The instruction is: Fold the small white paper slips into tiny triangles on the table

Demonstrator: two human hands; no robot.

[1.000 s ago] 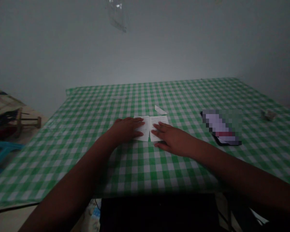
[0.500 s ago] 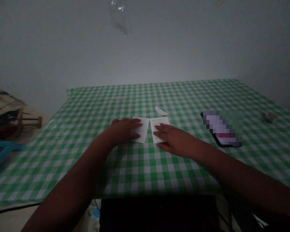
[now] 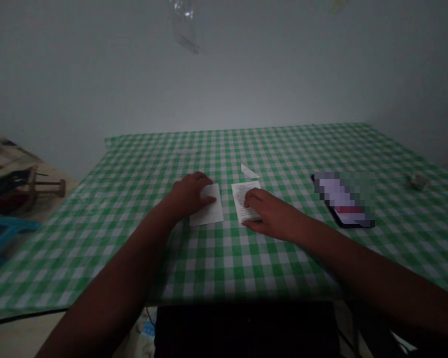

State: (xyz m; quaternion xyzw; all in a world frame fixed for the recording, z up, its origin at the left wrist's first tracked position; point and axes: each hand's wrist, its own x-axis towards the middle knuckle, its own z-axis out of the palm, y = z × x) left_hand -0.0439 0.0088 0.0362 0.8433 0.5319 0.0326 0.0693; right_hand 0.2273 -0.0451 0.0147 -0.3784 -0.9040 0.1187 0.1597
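Observation:
Two small printed pieces of paper lie side by side on the checked cloth, with a gap between them. My left hand (image 3: 190, 195) is on the left piece of paper (image 3: 209, 214), its thumb over the sheet and its fingers near the far edge. My right hand (image 3: 271, 213) grips the right piece of paper (image 3: 241, 194), fingers bent on top and thumb at the near edge, where the paper looks folded or layered. Just beyond lies a small torn printed scrap (image 3: 249, 172), touched by neither hand.
A green and white checked tablecloth (image 3: 224, 268) covers the table. To the right lies a phone (image 3: 339, 201) with a blurred screen, and farther right a small crumpled object (image 3: 418, 181). A blue stool (image 3: 7, 233) stands at the left. A clear plastic bag (image 3: 184, 25) hangs on the wall.
The left piece of paper has shifted left and turned, widening the gap. My left hand has moved left with it. My right hand's fingers have bent inward on the right piece.

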